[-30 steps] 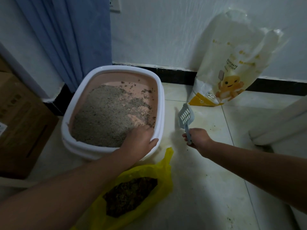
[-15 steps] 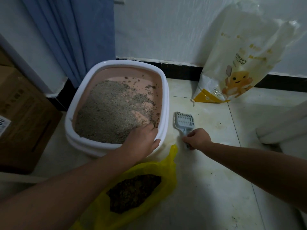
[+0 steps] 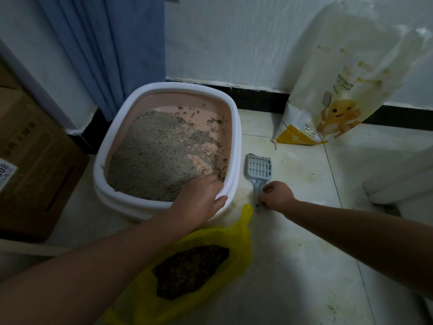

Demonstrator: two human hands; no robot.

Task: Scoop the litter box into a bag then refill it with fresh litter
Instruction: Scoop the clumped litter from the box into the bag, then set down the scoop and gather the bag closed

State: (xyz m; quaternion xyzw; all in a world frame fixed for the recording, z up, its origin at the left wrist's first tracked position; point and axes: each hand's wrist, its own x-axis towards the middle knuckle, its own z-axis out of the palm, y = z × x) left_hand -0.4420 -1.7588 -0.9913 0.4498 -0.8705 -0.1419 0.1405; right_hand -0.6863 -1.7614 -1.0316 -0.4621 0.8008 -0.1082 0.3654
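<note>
Two hands at work on the pale tiled floor [image 3: 304, 266]. Left hand [image 3: 199, 200] draped over the near rim of the white-rimmed pink plastic litter box [image 3: 232, 146], thumb outside, fingers curled over the edge and gripping it. Right hand [image 3: 276, 195] low on the floor, fingertips pinching the handle of the grey slotted plastic scoop [image 3: 257, 170], lying flat just beside the box. Inside the box, thinned grey litter [image 3: 152, 158] with pink base showing at the right. Just below, an open yellow plastic bag [image 3: 243, 231] holding dark scooped clumps [image 3: 189, 270]. Against the wall, well apart, a tall cream printed bag of fresh litter [image 3: 339, 95], upright and leaning.

Probably heavy and slumping, that fresh bag: soft sides, shifting granules, likely slick film. Best taken with one hand at the top opening and the other under the base corner, then tipped slowly. Scoop light and stiff, fine by the handle. Yellow bag thin and floppy, better gathered at the neck than lifted by one edge.
</note>
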